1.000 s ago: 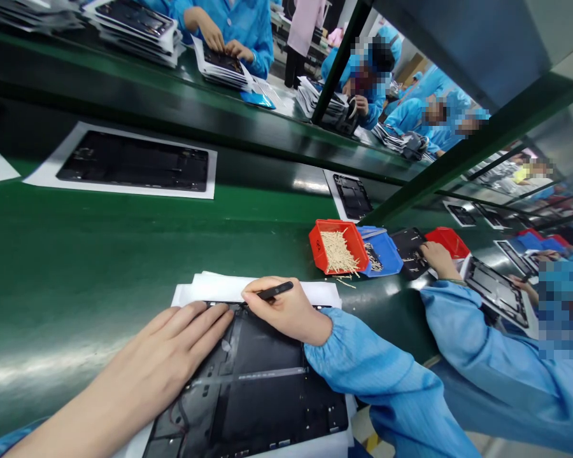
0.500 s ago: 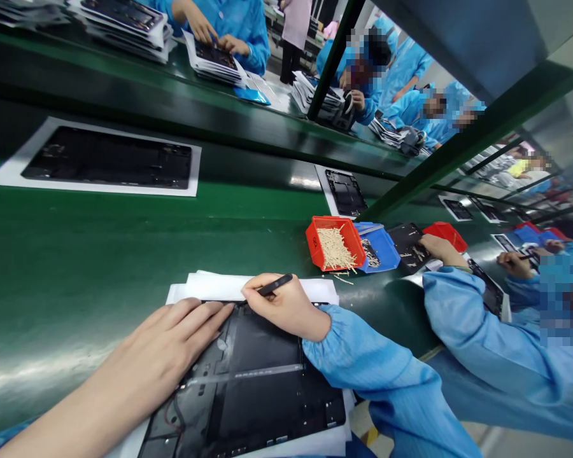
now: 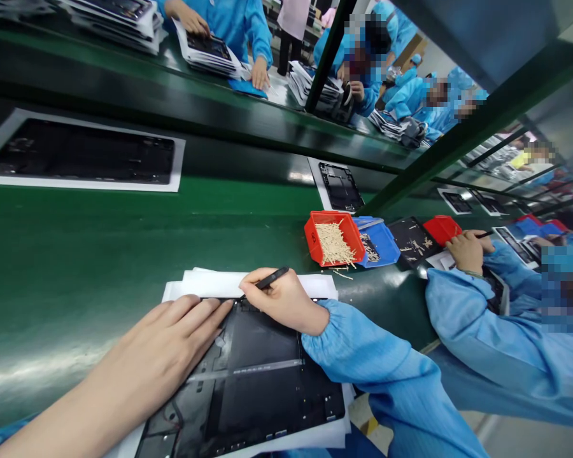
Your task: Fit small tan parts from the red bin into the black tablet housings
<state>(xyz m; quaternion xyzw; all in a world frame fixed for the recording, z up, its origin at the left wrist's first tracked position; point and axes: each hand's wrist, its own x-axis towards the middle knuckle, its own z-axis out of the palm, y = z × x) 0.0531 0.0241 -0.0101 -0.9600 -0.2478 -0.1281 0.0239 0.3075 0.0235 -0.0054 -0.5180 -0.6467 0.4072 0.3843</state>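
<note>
A black tablet housing (image 3: 262, 394) lies on white sheets (image 3: 315, 283) at the near edge of the bench, its inner side facing up. My left hand (image 3: 172, 343) rests flat across its left part, fingers stretched together and their tips near the far edge. In my right hand (image 3: 279, 299) is a slim black tool (image 3: 272, 278) that looks like tweezers, pinched like a pen. The tool's working end points down at the housing's far edge, beside my left fingertips; my fingers hide the tip.
Right of the sheets stand a red bin (image 3: 334, 238) of small pale strips and a blue bin (image 3: 377, 242) of small dark parts. Another housing (image 3: 83, 152) lies on paper at left on the green belt (image 3: 229, 203). A co-worker's sleeve (image 3: 482, 337) is close at right.
My right hand has shifted very slightly left along the far edge; my left hand stays put. The housing on the belt has moved left. The co-worker at right has drawn a hand back from the parts tray.
</note>
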